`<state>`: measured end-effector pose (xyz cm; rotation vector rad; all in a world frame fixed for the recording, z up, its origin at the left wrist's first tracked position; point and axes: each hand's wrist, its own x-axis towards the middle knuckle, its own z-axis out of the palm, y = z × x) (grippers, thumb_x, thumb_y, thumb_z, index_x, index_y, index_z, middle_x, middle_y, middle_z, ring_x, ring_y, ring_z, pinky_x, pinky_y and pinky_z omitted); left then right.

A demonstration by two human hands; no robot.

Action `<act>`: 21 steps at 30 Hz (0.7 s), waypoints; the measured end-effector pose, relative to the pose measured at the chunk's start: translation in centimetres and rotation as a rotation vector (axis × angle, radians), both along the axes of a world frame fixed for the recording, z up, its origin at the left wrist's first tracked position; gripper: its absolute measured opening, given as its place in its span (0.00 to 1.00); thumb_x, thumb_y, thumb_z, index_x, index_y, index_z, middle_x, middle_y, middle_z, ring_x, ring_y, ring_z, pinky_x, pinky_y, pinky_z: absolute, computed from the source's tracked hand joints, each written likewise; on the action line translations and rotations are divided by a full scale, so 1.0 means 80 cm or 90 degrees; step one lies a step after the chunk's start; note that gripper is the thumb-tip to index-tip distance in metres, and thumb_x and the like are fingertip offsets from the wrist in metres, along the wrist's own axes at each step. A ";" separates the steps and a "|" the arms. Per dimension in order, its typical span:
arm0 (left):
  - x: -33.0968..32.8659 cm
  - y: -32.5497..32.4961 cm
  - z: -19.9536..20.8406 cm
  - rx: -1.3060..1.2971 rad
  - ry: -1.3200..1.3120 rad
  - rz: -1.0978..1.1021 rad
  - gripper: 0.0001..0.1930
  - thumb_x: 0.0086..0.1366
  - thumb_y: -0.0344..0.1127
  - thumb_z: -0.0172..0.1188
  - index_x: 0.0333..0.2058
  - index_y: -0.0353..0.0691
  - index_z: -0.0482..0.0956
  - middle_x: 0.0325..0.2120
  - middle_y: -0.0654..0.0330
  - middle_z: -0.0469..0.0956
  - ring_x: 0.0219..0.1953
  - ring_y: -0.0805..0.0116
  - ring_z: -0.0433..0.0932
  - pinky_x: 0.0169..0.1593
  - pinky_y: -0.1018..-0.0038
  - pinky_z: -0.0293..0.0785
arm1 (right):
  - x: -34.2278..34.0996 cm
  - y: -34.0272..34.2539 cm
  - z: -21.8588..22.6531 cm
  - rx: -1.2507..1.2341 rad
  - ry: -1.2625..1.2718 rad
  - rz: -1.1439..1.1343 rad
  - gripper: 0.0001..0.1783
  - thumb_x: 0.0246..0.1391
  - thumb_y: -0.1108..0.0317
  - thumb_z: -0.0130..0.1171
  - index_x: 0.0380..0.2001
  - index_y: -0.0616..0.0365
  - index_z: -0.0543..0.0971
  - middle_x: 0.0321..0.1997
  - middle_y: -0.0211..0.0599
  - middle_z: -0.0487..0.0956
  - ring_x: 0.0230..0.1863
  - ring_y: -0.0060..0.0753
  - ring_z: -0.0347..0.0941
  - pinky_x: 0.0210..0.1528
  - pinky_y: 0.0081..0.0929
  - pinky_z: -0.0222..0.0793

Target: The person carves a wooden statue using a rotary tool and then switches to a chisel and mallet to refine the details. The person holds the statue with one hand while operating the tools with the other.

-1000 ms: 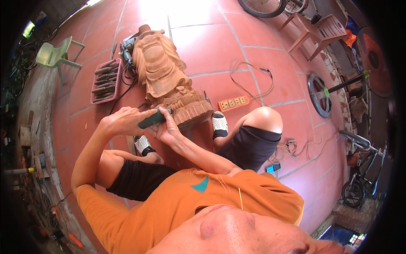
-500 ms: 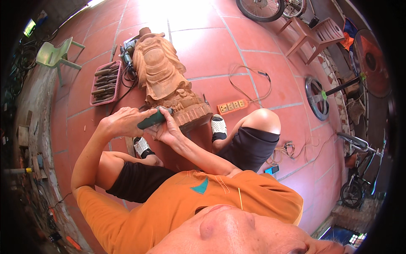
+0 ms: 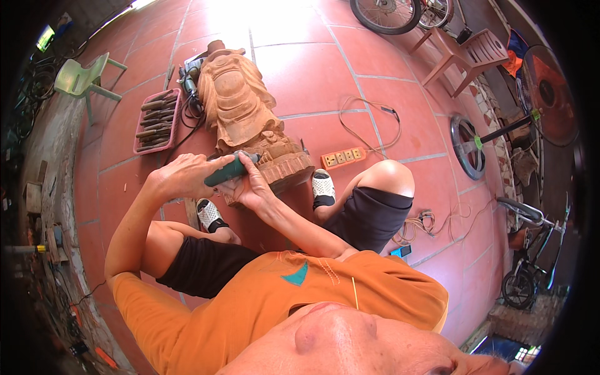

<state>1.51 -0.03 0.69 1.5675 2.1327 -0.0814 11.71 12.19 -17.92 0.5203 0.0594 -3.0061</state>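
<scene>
A green handheld power tool [image 3: 226, 171], like a small rotary grinder, sits between my two hands with its dark front end pointing right toward the carving. My left hand [image 3: 181, 177] is closed on its rear part. My right hand [image 3: 251, 189] grips it nearer the front, thumb along the top. Just beyond lies a brown wooden statue [image 3: 234, 100], a robed figure on its back, its ridged base [image 3: 284, 170] toward me. The tool's tip is beside the carved detail above the base; whether it touches the wood I cannot tell.
Left of the statue are a pink tray [image 3: 156, 147] of chisels and another corded power tool [image 3: 189, 84]. An orange power strip [image 3: 342, 158] with a looped cable lies to the right. A green chair [image 3: 84, 78], a pink chair [image 3: 469, 56] and a fan [image 3: 478, 140] stand farther out.
The green tool and my right hand have shifted slightly away from me and to the right. My left hand has moved only a little. The statue has stayed in place.
</scene>
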 end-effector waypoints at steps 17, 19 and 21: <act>-0.003 -0.005 -0.003 -0.004 0.001 0.001 0.48 0.52 0.41 0.71 0.72 0.52 0.59 0.31 0.39 0.81 0.35 0.37 0.81 0.39 0.50 0.76 | 0.002 0.000 0.005 0.012 0.009 0.010 0.26 0.58 0.49 0.71 0.53 0.45 0.75 0.55 0.36 0.80 0.57 0.53 0.80 0.60 0.59 0.77; -0.002 -0.003 -0.001 -0.011 0.001 0.004 0.48 0.52 0.41 0.70 0.72 0.53 0.59 0.31 0.40 0.81 0.34 0.38 0.81 0.39 0.50 0.76 | 0.003 -0.001 0.005 0.013 0.004 0.008 0.26 0.58 0.49 0.71 0.54 0.45 0.75 0.56 0.36 0.80 0.58 0.53 0.79 0.61 0.59 0.76; -0.001 -0.002 0.002 -0.017 -0.001 0.004 0.47 0.52 0.41 0.70 0.72 0.54 0.59 0.31 0.40 0.81 0.34 0.38 0.81 0.39 0.50 0.76 | 0.003 -0.001 0.003 0.013 0.003 0.010 0.26 0.58 0.49 0.71 0.54 0.45 0.75 0.56 0.35 0.79 0.58 0.52 0.79 0.61 0.59 0.76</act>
